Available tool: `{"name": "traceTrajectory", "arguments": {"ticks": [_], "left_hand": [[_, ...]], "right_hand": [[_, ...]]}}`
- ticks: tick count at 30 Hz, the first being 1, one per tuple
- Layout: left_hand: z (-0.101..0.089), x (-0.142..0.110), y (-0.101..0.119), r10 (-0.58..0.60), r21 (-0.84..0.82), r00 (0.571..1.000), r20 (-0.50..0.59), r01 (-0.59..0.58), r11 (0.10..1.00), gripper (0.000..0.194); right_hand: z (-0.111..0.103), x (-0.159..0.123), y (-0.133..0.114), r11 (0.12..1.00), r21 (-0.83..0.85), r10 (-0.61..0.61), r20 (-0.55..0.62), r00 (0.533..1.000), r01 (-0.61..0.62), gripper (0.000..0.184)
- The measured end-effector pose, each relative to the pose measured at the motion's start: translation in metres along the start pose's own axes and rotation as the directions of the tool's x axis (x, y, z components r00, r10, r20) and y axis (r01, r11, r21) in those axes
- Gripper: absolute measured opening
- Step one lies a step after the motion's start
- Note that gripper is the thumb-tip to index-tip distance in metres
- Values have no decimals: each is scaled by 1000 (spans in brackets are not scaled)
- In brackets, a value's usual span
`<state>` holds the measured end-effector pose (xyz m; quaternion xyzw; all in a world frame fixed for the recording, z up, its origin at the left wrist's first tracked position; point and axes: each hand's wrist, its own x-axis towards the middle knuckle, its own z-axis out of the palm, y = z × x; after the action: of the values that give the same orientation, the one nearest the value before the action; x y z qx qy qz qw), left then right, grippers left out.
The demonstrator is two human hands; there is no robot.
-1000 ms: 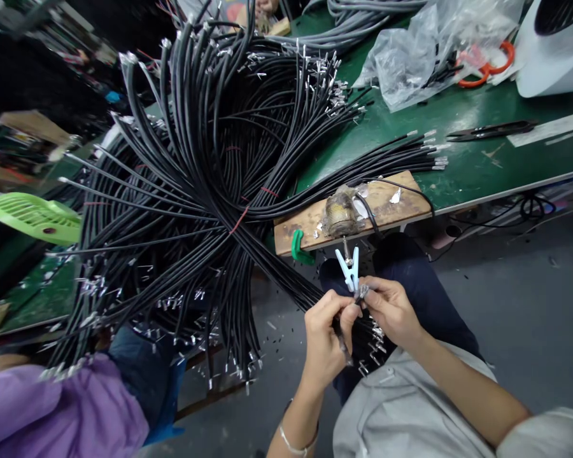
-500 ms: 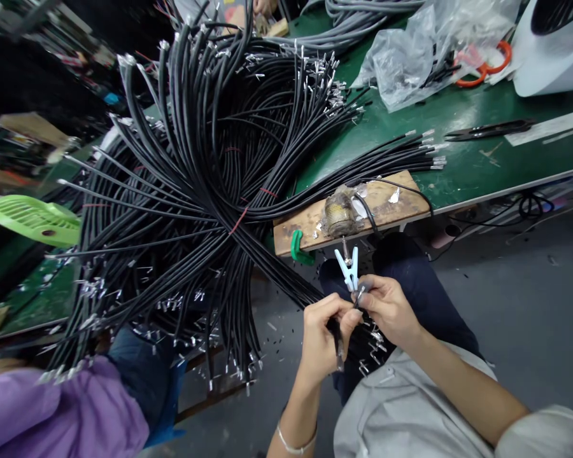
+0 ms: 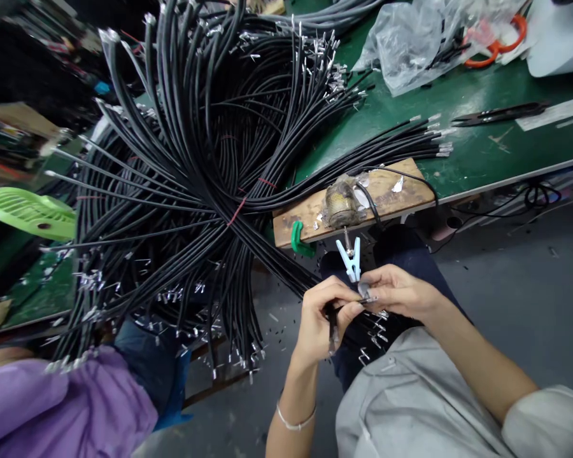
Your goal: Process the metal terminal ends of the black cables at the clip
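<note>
in left fingers (image 3: 332, 293), black cable (image 3: 333, 331), mostly hidden

A thin pale bracelet (image 3: 295, 426) sits below the grip of the left hand (image 3: 322, 318); a light grey shirt (image 3: 396, 407) with loose sleeve (image 3: 549, 420) lies nearer, dark trousers (image 3: 408, 251) beyond.

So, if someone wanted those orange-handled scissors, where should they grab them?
I'd take the orange-handled scissors by their loops, coming down from above on the side of the green table's near edge. The loops show plainly there, while the clear plastic bag crowds the other end and hides the blades. The white object likely makes the right side tighter.
</note>
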<state>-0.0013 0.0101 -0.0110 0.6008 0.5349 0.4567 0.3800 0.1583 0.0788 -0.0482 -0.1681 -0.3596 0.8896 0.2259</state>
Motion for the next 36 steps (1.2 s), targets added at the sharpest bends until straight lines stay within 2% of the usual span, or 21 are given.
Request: {"name": "traceTrajectory", "arguments": {"ticks": [2, 5, 7, 10, 14, 17, 22, 24, 27, 29, 32, 34, 36], "left_hand": [[2, 0, 2, -21, 37, 999, -24, 22, 999, 12], [5, -3, 4, -42, 71, 997, -70, 47, 996, 9], [5, -6, 4, -29, 52, 995, -98, 34, 998, 7], [3, -8, 0, 1, -34, 985, -175, -7, 999, 6], [3, -6, -5, -15, -132, 969, -247, -18, 991, 4], [5, -2, -5, -60, -148, 972, -225, 26, 989, 3], [7, 1, 1, -113, -112, 976, -188, 93, 989, 8], [6, 0, 3, -108, -99, 977, -183, 91, 991, 8], [5, -3, 3, -74, -85, 981, -179, 59, 995, 5], [3, -4, 1, -43, -79, 984, -175, 29, 996, 4], [-3, -3, -6, 53, -90, 993, -109, -63, 994, 2], [-10, 0, -12, 108, -115, 993, -40, -112, 987, 14], [-17, 2, -18, 116, -154, 993, 23, -111, 982, 31]], "right_hand": [[-11, 2, -13, 983, -174, 56, -23, 998, -59, 31], [-19, 12, -28, 955, -296, -36, -183, 983, -20, 30], [-17, 24, -30, 974, -219, -113, -206, 972, 66, 35], [-4, 41, -24, 988, -13, -157, -115, 981, 157, 44], [8, 50, -12, 962, 145, -211, -143, 967, 231, 39], [11, 49, -11, 953, 202, -195, -149, 969, 223, 36], [8, 46, -10, 946, 283, -137, -81, 987, 154, 39], [2, 45, -7, 942, 308, -115, -86, 990, 137, 40], [-16, 38, 3, 935, 319, -104, -167, 981, 153, 39], [-30, 30, 10, 945, 275, -114, -228, 967, 176, 37], [-44, 14, 18, 976, 104, -153, -306, 940, 193, 31], [-47, 6, 21, 984, -64, -178, -341, 923, 166, 27], [-45, 0, 23, 965, -234, -203, -358, 911, 122, 25]]}}
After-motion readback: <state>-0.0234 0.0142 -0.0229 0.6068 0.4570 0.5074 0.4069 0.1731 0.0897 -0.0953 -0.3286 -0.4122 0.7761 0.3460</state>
